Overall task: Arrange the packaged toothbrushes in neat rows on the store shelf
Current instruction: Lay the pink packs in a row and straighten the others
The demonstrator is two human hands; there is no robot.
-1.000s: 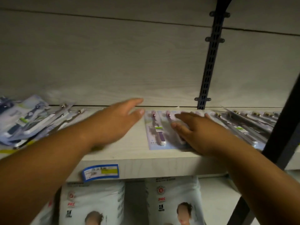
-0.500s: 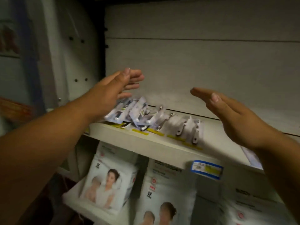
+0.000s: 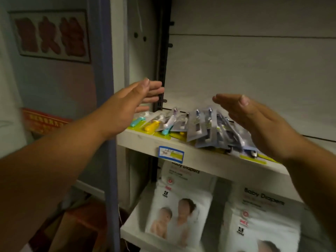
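Both my left hand and right hand hover open, holding nothing. Between them the packaged toothbrushes lie overlapped and askew on the shelf; straightening remains.

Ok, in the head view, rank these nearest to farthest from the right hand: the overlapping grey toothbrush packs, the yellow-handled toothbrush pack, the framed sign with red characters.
1. The overlapping grey toothbrush packs, just below and left of the right hand.
2. The yellow-handled toothbrush pack, further left on the shelf.
3. The framed sign with red characters, far left on the wall.
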